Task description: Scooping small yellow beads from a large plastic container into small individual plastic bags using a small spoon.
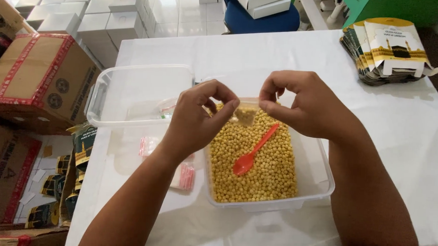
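A small clear plastic bag [245, 113] holding a few yellow beans hangs between my two hands above a clear tub. My left hand [196, 118] pinches the bag's left top edge and my right hand [302, 104] pinches its right top edge. Below them, the clear plastic tub [318, 187] is filled with yellow beans [259, 163]. A red plastic spoon [253, 151] lies on the beans, bowl toward me.
An empty clear tub [137, 93] sits to the left on the white tablecloth [398, 124], with small red-striped zip bags [183, 176] beside it. A stack of flat printed cartons [384, 48] lies at the far right. Cardboard boxes [36, 78] and white boxes [82, 14] stand left of the table.
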